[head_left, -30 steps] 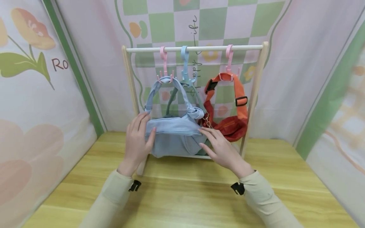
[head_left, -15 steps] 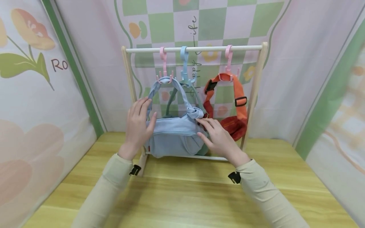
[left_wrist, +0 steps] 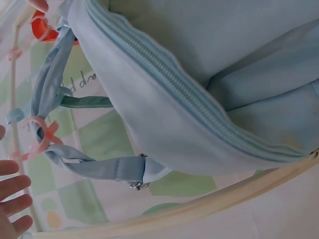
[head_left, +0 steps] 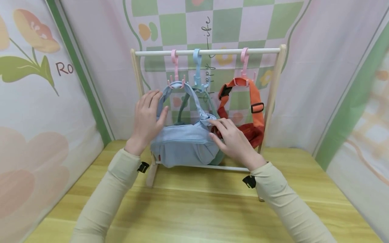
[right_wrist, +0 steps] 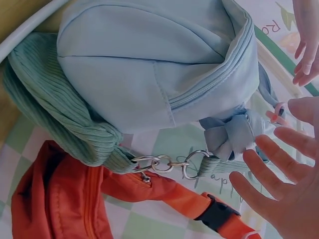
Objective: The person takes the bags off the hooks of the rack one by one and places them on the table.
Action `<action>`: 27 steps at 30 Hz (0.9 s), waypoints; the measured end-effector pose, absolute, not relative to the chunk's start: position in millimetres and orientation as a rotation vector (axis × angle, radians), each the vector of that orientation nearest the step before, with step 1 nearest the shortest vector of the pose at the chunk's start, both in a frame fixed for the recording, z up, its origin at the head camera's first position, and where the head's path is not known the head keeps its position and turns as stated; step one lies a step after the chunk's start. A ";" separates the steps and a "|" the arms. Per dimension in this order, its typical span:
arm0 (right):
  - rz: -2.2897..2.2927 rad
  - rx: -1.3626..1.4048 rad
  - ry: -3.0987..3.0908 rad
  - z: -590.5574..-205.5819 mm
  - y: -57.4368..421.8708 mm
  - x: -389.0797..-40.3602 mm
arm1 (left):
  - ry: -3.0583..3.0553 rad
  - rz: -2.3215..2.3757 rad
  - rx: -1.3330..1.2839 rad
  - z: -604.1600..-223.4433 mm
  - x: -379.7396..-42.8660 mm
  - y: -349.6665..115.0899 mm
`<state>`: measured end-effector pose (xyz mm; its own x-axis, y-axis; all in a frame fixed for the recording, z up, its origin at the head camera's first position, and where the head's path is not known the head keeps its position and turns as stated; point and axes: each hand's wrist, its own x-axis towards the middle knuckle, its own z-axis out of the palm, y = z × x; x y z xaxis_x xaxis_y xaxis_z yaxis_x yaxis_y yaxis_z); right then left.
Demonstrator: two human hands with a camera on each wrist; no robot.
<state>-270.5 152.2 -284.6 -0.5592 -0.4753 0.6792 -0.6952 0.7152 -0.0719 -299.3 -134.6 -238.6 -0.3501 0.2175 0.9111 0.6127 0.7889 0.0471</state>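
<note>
behind the right hand (head_left: 234,141), a red bag (head_left: 253,131) hung by its orange strap (head_left: 255,96) from a pink hook (head_left: 244,62); a green corduroy bag (right_wrist: 55,89) showed to that hand's lower left. above the hand ran a white rail (head_left: 218,52), farther back a checked backdrop (head_left: 227,23), and beneath, a wood-grained bench (head_left: 194,209).

A yellow-toned surface (head_left: 194,209) with streaky wood grain spans the lower part of the head view. Standing upright on it, toward the back, is a rack (head_left: 225,51) with pale wooden sides (head_left: 275,84) and white crossbars (head_left: 232,168).
</note>
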 end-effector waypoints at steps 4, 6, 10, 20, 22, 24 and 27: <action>0.446 0.906 -2.243 -280.6 150.2 -272.8 | -1.936 -0.459 -0.631 -232.8 -301.7 -136.6; 0.448 0.914 -2.226 -278.8 149.1 -274.4 | -1.949 -0.448 -0.630 -229.5 -302.6 -137.4; 0.454 0.922 -2.208 -274.4 146.4 -277.5 | -1.984 -0.429 -0.649 -222.5 -303.3 -138.9; 0.452 0.883 -2.254 -259.9 137.0 -288.2 | -2.061 -0.381 -0.723 -206.2 -304.4 -143.2; 0.459 0.876 -2.266 -257.0 134.8 -289.3 | -2.089 -0.360 -0.740 -202.3 -303.4 -144.0; 0.468 0.867 -2.282 -254.9 133.3 -290.0 | -2.122 -0.340 -0.755 -198.7 -302.5 -144.7; 0.478 0.860 -2.301 -251.9 130.9 -291.7 | -2.176 -0.314 -0.775 -193.3 -301.6 -146.4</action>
